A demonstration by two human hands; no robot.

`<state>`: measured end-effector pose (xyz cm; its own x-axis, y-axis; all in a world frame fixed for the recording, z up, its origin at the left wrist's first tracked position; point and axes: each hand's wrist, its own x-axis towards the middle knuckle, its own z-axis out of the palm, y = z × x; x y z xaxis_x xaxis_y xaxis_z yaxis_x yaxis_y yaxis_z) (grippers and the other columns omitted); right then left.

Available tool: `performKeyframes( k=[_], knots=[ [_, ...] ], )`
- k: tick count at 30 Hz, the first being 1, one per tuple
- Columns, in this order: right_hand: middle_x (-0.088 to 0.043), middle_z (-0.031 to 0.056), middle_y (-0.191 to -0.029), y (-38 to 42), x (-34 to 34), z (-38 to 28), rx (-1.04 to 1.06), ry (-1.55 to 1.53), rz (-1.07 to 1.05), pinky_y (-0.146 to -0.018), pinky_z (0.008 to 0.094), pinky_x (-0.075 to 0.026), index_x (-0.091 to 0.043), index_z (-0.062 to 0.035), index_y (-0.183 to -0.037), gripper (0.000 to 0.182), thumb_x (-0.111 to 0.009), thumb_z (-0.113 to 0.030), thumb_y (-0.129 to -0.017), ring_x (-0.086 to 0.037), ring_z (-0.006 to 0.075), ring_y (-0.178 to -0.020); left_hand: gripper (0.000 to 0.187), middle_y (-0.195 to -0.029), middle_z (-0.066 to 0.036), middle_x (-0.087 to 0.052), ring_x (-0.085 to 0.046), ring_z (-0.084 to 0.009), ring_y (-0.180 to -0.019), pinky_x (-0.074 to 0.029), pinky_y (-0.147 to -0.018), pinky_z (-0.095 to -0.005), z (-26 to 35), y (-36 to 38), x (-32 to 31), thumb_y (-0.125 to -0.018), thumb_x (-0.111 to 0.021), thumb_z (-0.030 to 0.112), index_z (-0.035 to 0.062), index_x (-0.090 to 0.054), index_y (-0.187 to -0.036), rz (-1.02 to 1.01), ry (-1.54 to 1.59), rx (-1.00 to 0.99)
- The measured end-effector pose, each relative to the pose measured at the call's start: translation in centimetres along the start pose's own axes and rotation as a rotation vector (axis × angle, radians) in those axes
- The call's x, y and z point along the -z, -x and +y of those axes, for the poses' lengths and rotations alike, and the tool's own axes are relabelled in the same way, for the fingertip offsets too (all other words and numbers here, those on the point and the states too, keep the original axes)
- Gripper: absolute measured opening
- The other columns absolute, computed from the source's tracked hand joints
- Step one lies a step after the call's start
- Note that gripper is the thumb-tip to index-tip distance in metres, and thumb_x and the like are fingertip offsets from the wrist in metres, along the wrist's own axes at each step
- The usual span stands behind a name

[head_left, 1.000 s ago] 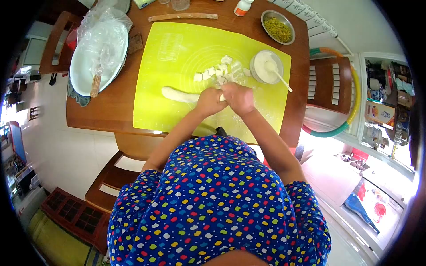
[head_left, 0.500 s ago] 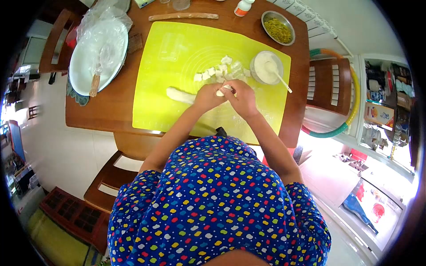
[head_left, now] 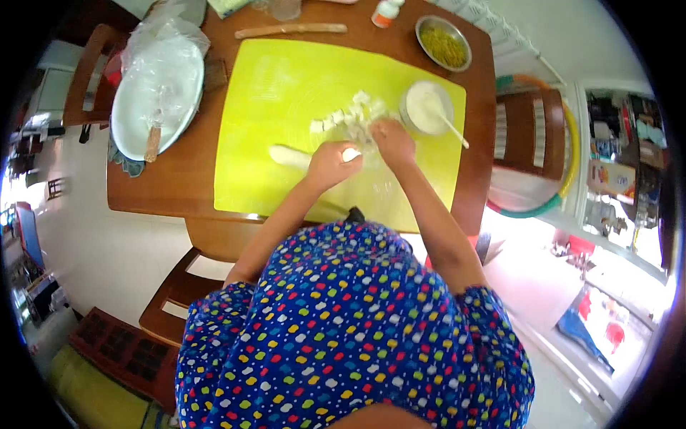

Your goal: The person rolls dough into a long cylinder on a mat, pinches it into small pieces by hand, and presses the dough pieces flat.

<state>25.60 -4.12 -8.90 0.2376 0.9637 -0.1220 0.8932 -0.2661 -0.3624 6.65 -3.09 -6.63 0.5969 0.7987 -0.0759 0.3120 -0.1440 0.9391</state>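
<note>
My left hand (head_left: 333,165) is wrapped round a white dough roll, whose pale end (head_left: 350,154) shows beside the thumb. The longer part of the dough roll (head_left: 289,156) sticks out to the left over the yellow-green mat (head_left: 261,107). A short way to the right, my right hand (head_left: 393,142) is closed just above the mat. Whatever its fingers hold, if anything, is hidden. Several small dough pieces (head_left: 336,119) lie in a cluster beyond my hands, some near the right fingertips. A bowl of white flour (head_left: 423,107) with a white spoon (head_left: 455,132) stands right of them.
A rolling pin (head_left: 291,31) lies behind the mat. At the back right are a white bottle (head_left: 386,13) and a metal bowl of yellow-green filling (head_left: 443,46). On the left, a large white basin (head_left: 127,114) holds plastic film and a wooden-handled brush (head_left: 152,144).
My hands were together at the dough and have moved apart. The left drew back slightly with the dough roll; the right shifted right, towards the dough pieces.
</note>
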Motion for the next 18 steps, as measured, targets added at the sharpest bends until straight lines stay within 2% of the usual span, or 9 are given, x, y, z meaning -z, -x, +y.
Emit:
performKeyframes(
  k=[2, 4, 6, 7, 9, 11, 14, 16, 18],
  knots=[
    [-0.065, 0.0137, -0.105, 1.5, 1.3, -0.3, 0.474, -0.084, 0.344, -0.077, 0.0431, -0.051, -0.065, -0.0096, -0.106, 0.029, -0.062, -0.032, -0.088, -0.064, 0.0338, -0.086, 0.025, -0.082, -0.015, -0.066, -0.065, -0.0273, -0.072, -0.05, -0.066, -0.0365, -1.8, -0.4, 0.0, -0.075, -0.071, 0.024, 0.0052, -0.064, -0.09, 0.07, -0.053, 0.102],
    [-0.064, 0.0152, -0.108, 2.5, 3.6, -2.4, 0.488, -0.224, 0.243, -0.08, 0.0396, -0.05, -0.063, -0.009, -0.113, 0.036, -0.066, -0.031, -0.085, -0.064, 0.0307, -0.09, 0.029, -0.087, -0.015, -0.067, -0.065, -0.0267, -0.075, -0.05, -0.069, -0.0349, -2.5, -0.6, -1.4, -0.075, -0.072, 0.025, 0.0071, -0.063, -0.096, 0.147, 0.036, 0.039],
    [-0.064, 0.0152, -0.105, 4.1, 4.2, -4.3, 0.334, -0.559, -0.182, -0.077, 0.0374, -0.051, -0.064, -0.0076, -0.108, 0.033, -0.068, -0.029, -0.083, -0.065, 0.0282, -0.085, 0.033, -0.093, -0.014, -0.068, -0.065, -0.0262, -0.077, -0.05, -0.072, -0.0332, -2.1, -0.8, -1.7, -0.075, -0.073, 0.025, 0.009, -0.063, -0.102, 0.229, 0.11, -0.015],
    [-0.065, 0.0128, -0.101, 4.3, 3.8, -4.5, 0.289, -0.506, -0.156, -0.073, 0.0331, -0.051, -0.062, -0.0056, -0.106, 0.03, -0.067, -0.025, -0.085, -0.065, 0.0236, -0.079, 0.03, -0.09, -0.015, -0.067, -0.065, -0.0298, -0.081, -0.051, -0.073, -0.0366, -1.7, -1.1, -1.5, -0.075, -0.071, 0.027, 0.0094, -0.064, -0.099, 0.181, 0.168, -0.017],
    [-0.065, 0.012, -0.096, 4.3, 4.0, -4.6, 0.268, -0.469, -0.103, -0.07, 0.0336, -0.051, -0.062, -0.006, -0.104, 0.028, -0.067, -0.026, -0.085, -0.065, 0.0234, -0.076, 0.028, -0.087, -0.016, -0.067, -0.065, -0.0335, -0.084, -0.051, -0.074, -0.04, -1.8, -1.5, -1.1, -0.075, -0.07, 0.029, 0.0097, -0.066, -0.096, 0.131, 0.227, -0.024],
    [-0.065, 0.0112, -0.092, 4.3, 4.5, -4.7, 0.244, -0.428, -0.05, -0.068, 0.034, -0.051, -0.062, -0.0063, -0.102, 0.026, -0.067, -0.026, -0.085, -0.066, 0.0232, -0.074, 0.028, -0.085, -0.018, -0.067, -0.065, -0.0345, -0.084, -0.052, -0.073, -0.0405, -2.2, -1.4, -0.3, -0.076, -0.067, 0.03, 0.0087, -0.067, -0.095, -0.051, -0.095, 0.006],
    [-0.066, 0.0099, -0.09, 4.5, 4.6, -4.8, 0.271, -0.372, -0.024, -0.063, 0.0368, -0.051, -0.062, -0.0078, -0.097, 0.029, -0.067, -0.033, -0.083, -0.065, 0.0263, -0.074, 0.028, -0.081, -0.019, -0.067, -0.065, -0.0366, -0.08, -0.052, -0.069, -0.0421, -1.3, -1.3, -0.5, -0.075, -0.067, 0.031, 0.0073, -0.069, -0.089, -0.092, -0.061, 0.108],
    [-0.064, 0.0089, -0.082, 4.3, 4.1, -4.9, 0.469, -0.242, 0.075, -0.058, 0.0356, -0.05, -0.061, -0.0098, -0.091, 0.025, -0.063, -0.034, -0.086, -0.064, 0.0251, -0.068, 0.028, -0.079, -0.02, -0.066, -0.065, -0.0376, -0.078, -0.051, -0.067, -0.0431, -2.0, -1.2, -1.3, -0.074, -0.068, 0.031, 0.0063, -0.069, -0.085, -0.074, -0.102, 0.122],
    [-0.062, 0.0085, -0.078, 4.3, 3.4, -4.9, 0.537, -0.143, 0.106, -0.056, 0.0354, -0.05, -0.06, -0.0108, -0.088, 0.023, -0.061, -0.033, -0.087, -0.063, 0.0246, -0.066, 0.027, -0.078, -0.02, -0.066, -0.064, -0.0387, -0.076, -0.051, -0.065, -0.0441, -2.8, -1.2, -1.8, -0.073, -0.068, 0.031, 0.0053, -0.069, -0.081, -0.048, -0.146, 0.133]
  ],
)
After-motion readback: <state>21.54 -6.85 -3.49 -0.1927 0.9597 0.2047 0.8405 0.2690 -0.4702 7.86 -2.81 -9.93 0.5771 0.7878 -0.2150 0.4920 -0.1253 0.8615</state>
